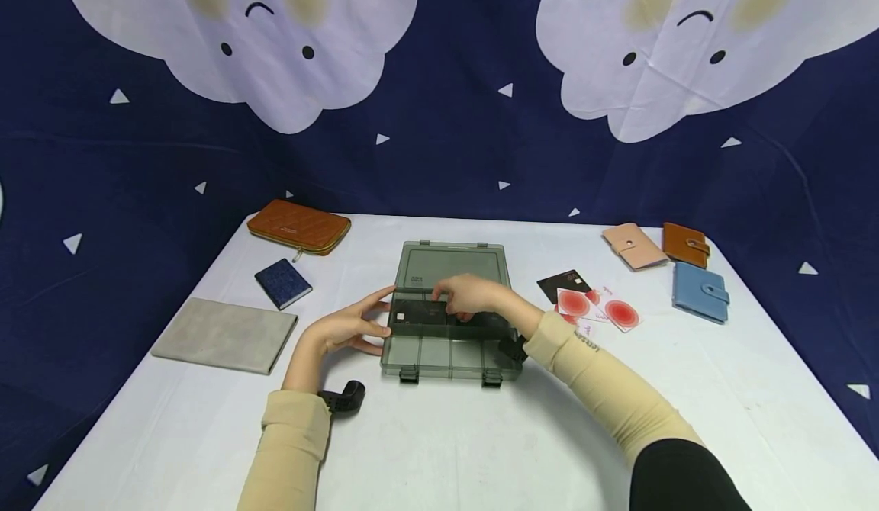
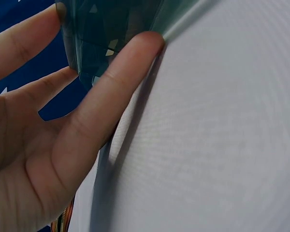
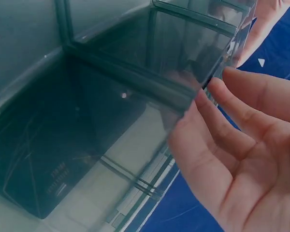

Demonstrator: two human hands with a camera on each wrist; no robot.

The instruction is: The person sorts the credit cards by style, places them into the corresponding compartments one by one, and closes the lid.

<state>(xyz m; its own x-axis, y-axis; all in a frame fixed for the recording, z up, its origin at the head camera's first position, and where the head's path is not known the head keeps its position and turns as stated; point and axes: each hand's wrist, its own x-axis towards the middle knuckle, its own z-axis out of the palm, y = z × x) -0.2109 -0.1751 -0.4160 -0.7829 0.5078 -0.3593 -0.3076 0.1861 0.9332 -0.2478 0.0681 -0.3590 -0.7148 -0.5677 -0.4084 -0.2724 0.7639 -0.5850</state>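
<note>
A translucent grey-green plastic compartment case [image 1: 434,356] lies with its lid [image 1: 453,259] folded back. Black cards stand in its middle row: one black card [image 1: 419,313] with a chip on the left, another black card [image 3: 53,179] on the right, seen through the plastic in the right wrist view. My right hand [image 1: 474,296] reaches over the row, bent fingers pinching the left card near its upper right edge, at the divider. Against the case's left side, my left hand [image 1: 346,328] spreads its fingers and thumb, tips touching the wall; the left wrist view shows a straight finger [image 2: 111,82] along it.
Right of the case lie a black card [image 1: 563,284] and several red-and-white cards [image 1: 621,314]. Pink [image 1: 632,245], brown [image 1: 685,244] and blue [image 1: 700,291] card holders sit far right. On the left are a brown zip wallet [image 1: 298,225], a navy booklet [image 1: 282,282] and a grey pouch [image 1: 223,334].
</note>
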